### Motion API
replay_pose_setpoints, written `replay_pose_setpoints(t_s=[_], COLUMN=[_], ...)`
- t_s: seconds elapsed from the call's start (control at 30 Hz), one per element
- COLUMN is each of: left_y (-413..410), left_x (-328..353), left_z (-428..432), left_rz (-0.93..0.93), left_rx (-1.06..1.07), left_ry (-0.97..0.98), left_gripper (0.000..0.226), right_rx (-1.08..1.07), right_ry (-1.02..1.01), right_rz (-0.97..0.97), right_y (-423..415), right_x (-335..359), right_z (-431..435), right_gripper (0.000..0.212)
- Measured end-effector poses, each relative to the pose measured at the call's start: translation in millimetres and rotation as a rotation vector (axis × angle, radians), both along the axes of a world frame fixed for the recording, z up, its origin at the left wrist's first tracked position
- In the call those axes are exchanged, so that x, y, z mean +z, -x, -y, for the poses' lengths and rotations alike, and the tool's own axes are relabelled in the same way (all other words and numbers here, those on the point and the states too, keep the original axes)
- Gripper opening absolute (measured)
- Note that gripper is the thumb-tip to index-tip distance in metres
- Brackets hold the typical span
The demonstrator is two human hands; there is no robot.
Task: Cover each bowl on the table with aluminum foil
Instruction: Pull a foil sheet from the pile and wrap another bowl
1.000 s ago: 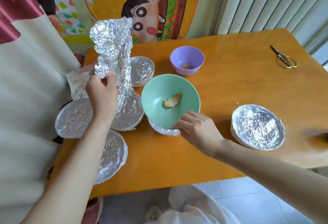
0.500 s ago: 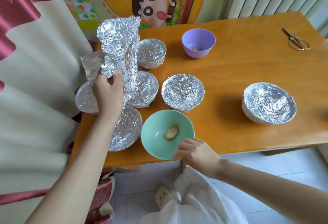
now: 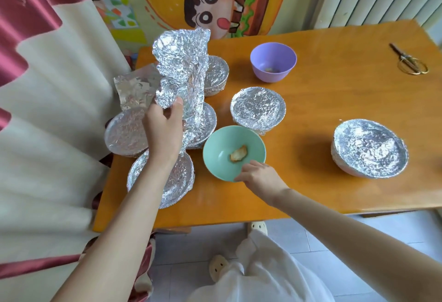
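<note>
A person's left hand (image 3: pixel 165 131) grips a crumpled sheet of aluminum foil (image 3: pixel 181 62), held upright above a cluster of foil-covered bowls (image 3: pixel 126 131) crowding the left edge of the worktop (image 3: pixel 311 100). The right hand (image 3: pixel 259 176) pinches the near rim of an uncovered green bowl (image 3: pixel 222 155), which sits close to the front edge. An uncovered purple bowl (image 3: pixel 273 61) stands farther back. Bare wood lies open between the middle covered bowl (image 3: pixel 258 107) and the right covered bowl (image 3: pixel 369 147). Scissors (image 3: pixel 410 62) rest near the far right corner.

Your left hand (image 3: pixel 165 131), raised, pinches the foil (image 3: pixel 181 62). Your right hand (image 3: pixel 260 177), nearer, grips the green bowl (image 3: pixel 222 151) by its rim.
</note>
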State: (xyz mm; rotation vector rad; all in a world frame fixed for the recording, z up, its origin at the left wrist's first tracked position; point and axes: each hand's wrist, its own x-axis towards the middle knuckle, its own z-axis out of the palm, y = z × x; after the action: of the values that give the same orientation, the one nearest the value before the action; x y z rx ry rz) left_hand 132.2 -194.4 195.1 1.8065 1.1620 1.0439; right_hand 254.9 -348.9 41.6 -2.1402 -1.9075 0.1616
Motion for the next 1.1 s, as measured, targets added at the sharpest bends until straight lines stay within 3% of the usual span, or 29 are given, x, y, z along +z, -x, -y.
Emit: replay_pose_setpoints(t_s=[0.13, 0.3, 0.4, 0.53, 0.57, 0.63, 0.67, 0.73, 0.77, 0.87, 0.9, 1.0, 1.1], left_y=[-9, -16, -16, -18, -18, -19, -19, -19, -19, -17, -16, -19, -22], left_x=[-4, -6, -5, -8, -10, -17, -22, -35, -40, -59, -63, -80, -98], left_z=[0, -4, -5, 0, 2, 5, 5, 4, 4, 4, 4, 1, -1], left_rz=[0.026, 0.013, 0.028, 0.173, 0.18, 0.157, 0.122, 0.085, 0.042, -0.099, -0.136, -0.282, -0.418], left_rx=[-0.073, -0.207, -0.282, -0.25, -0.234, -0.24, -0.244, -0.247, -0.251, -0.305, -0.31, -0.269, -0.224], left_ry=[0.059, 0.118, 0.252, 0.611, 0.705, 0.849, 0.884, 0.937, 0.944, 0.906, 0.896, 0.829, 0.704], left_gripper=[0.045, 0.046, 0.049, 0.026, 0.029, 0.072, 0.081, 0.079, 0.073, 0.051, 0.047, 0.045, 0.028], right_rx=[-0.083, -0.071, -0.178, -0.591, -0.662, -0.748, -0.77, -0.751, -0.724, -0.764, -0.783, -0.845, -0.889], right_ry=[0.101, 0.317, 0.313, -0.116, -0.184, -0.142, -0.079, 0.016, 0.015, -0.039, -0.044, -0.045, 0.029], right_rz=[-0.06, -0.214, -0.632, -1.177, -1.326, -1.493, -1.533, -1.552, -1.548, -1.355, -1.283, -1.177, -1.099], right_y=[-17, -26, -34, -58, -63, -76, -82, -90, -92, -90, -90, -91, -91], right_x=[6, 13, 16, 43, 52, 59, 61, 58, 57, 50, 47, 37, 27], right_z=[-9, -8, 3, 16, 16, 20, 21, 24, 26, 26, 25, 22, 14], right_gripper=[0.033, 0.041, 0.051, 0.022, 0.033, 0.054, 0.059, 0.082, 0.082, 0.032, 0.026, 0.028, 0.026])
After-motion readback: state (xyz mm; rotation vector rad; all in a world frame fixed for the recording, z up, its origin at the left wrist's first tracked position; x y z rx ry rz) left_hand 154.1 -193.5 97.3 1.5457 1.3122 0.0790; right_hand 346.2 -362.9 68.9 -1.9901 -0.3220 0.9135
